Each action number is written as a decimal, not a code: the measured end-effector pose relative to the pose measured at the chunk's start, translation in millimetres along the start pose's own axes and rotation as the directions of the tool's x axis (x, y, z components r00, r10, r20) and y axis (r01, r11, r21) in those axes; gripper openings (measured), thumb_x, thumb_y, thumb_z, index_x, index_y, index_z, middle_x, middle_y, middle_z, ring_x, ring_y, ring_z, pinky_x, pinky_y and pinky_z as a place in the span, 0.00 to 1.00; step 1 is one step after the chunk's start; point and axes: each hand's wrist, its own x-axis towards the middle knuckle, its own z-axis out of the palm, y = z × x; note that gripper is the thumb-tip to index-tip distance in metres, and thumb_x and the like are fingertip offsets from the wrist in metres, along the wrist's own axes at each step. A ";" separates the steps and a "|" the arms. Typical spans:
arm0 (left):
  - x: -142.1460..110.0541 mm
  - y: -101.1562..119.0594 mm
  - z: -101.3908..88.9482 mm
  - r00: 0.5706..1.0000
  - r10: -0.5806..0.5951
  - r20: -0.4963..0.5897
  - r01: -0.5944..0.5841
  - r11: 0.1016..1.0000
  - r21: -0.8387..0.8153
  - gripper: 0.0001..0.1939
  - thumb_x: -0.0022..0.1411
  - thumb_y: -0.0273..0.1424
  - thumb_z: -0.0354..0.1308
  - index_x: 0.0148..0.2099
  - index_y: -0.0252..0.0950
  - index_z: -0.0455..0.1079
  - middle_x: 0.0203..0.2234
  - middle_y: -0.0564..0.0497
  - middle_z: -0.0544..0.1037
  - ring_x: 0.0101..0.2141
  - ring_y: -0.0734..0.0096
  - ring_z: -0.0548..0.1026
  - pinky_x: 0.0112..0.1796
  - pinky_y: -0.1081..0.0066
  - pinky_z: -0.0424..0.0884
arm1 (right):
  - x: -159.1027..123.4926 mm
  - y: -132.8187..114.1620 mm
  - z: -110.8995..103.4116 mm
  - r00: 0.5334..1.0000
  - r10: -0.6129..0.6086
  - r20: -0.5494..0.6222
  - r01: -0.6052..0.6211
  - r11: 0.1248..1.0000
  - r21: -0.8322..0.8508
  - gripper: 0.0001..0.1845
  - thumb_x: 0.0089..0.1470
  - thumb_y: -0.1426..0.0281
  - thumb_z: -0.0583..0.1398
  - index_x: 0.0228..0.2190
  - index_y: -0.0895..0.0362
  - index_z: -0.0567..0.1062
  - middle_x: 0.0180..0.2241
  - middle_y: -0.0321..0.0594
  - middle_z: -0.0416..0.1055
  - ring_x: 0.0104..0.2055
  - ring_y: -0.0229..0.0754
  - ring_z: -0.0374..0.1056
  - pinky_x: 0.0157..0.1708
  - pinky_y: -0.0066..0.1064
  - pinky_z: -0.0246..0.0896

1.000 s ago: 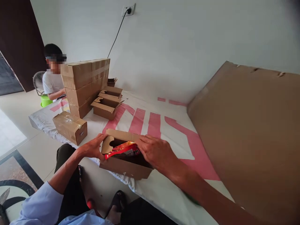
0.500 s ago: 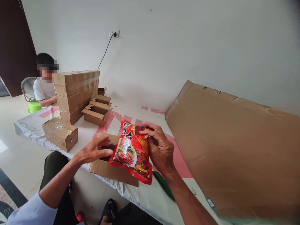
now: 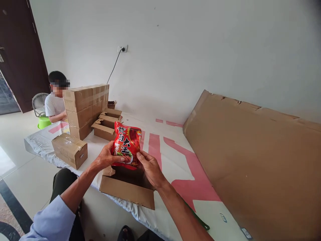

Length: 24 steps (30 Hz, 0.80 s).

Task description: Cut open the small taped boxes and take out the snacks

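Note:
A red printed food packet (image 3: 127,144) is held upright between both hands, its picture side facing me. My left hand (image 3: 106,156) grips its left edge, the thumb lying across the lower front. On the lower right edge, my right hand (image 3: 150,167) closes with its thumb in front. Just below the packet stands an open cardboard box (image 3: 127,192), its front flap folded outward over the table's edge. The box's inside is dark, and I cannot make out what it contains.
A taped box (image 3: 70,150) lies at left, before a stack of closed boxes (image 3: 85,110). Open boxes (image 3: 104,129) stand beside the stack. A large cardboard sheet (image 3: 250,160) leans at right. Another person (image 3: 55,103) sits behind the stack. A green strap-like thing (image 3: 200,222) lies partly under my right forearm.
The packet has moved left and up and stands more upright over the box. My left hand, apart from it before, now grips its left side. My right hand has shifted lower and left.

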 end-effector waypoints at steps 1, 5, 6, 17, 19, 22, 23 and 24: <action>2.9 -2.9 -4.2 1.000 0.002 0.007 -0.003 1.000 0.013 0.39 0.40 0.33 0.86 0.53 0.33 0.73 0.43 0.44 0.86 0.40 0.59 0.85 0.46 0.61 0.81 | 4.0 7.4 0.8 0.999 0.008 -0.040 -0.010 0.999 -0.051 0.36 0.54 0.36 0.65 0.49 0.50 0.84 0.41 0.41 0.84 0.48 0.57 0.77 0.53 0.50 0.72; 6.3 -16.4 -16.1 0.998 0.026 0.058 -0.026 1.000 0.003 0.37 0.45 0.37 0.84 0.55 0.32 0.76 0.45 0.42 0.87 0.42 0.57 0.86 0.46 0.62 0.81 | 14.7 32.3 0.8 0.985 0.027 -0.168 -0.061 0.978 -0.199 0.34 0.54 0.35 0.62 0.44 0.50 0.85 0.38 0.40 0.84 0.45 0.54 0.77 0.52 0.47 0.70; 6.1 -19.5 -17.5 0.997 0.027 0.072 -0.027 1.000 -0.009 0.36 0.46 0.37 0.84 0.56 0.33 0.76 0.45 0.42 0.87 0.43 0.56 0.86 0.47 0.61 0.81 | 15.6 37.1 0.5 0.984 0.029 -0.176 -0.065 0.977 -0.204 0.35 0.53 0.34 0.61 0.43 0.50 0.85 0.37 0.40 0.84 0.44 0.54 0.77 0.51 0.46 0.71; 8.4 -32.7 -18.7 0.996 0.012 0.092 -0.009 1.000 -0.026 0.36 0.48 0.35 0.82 0.59 0.36 0.77 0.47 0.43 0.87 0.47 0.50 0.86 0.50 0.57 0.80 | 14.6 52.1 -1.1 0.988 0.059 -0.146 -0.080 0.987 -0.141 0.36 0.51 0.33 0.61 0.41 0.51 0.83 0.40 0.43 0.84 0.42 0.54 0.77 0.40 0.42 0.75; 8.5 -34.1 -20.7 0.996 0.014 0.091 -0.012 1.000 -0.017 0.37 0.49 0.35 0.82 0.60 0.36 0.76 0.48 0.43 0.87 0.48 0.51 0.85 0.51 0.57 0.80 | 14.4 51.8 -1.2 0.987 0.064 -0.147 -0.084 0.986 -0.141 0.36 0.51 0.34 0.61 0.41 0.51 0.83 0.39 0.42 0.83 0.41 0.54 0.77 0.40 0.42 0.74; 8.7 -36.1 -23.2 0.996 0.011 0.093 -0.009 1.000 -0.018 0.35 0.50 0.36 0.81 0.59 0.36 0.76 0.47 0.44 0.87 0.45 0.53 0.86 0.49 0.58 0.81 | 14.2 52.7 -1.8 0.985 0.064 -0.159 -0.090 0.983 -0.159 0.34 0.52 0.35 0.61 0.42 0.50 0.84 0.38 0.41 0.83 0.42 0.53 0.76 0.43 0.43 0.73; 8.8 -36.2 -23.5 0.996 0.008 0.089 -0.007 1.000 -0.017 0.35 0.50 0.36 0.81 0.59 0.36 0.76 0.47 0.44 0.87 0.45 0.53 0.86 0.48 0.58 0.81 | 14.1 53.3 -2.0 0.984 0.064 -0.166 -0.092 0.982 -0.166 0.34 0.52 0.36 0.61 0.42 0.50 0.84 0.37 0.41 0.83 0.42 0.54 0.76 0.44 0.44 0.73; 8.8 -35.9 -23.7 0.996 0.003 0.087 -0.002 1.000 -0.014 0.35 0.50 0.35 0.81 0.59 0.36 0.76 0.46 0.44 0.87 0.45 0.53 0.86 0.47 0.59 0.81 | 14.1 54.0 -2.2 0.982 0.065 -0.175 -0.096 0.980 -0.176 0.33 0.53 0.37 0.61 0.42 0.50 0.84 0.37 0.41 0.83 0.42 0.54 0.76 0.46 0.44 0.72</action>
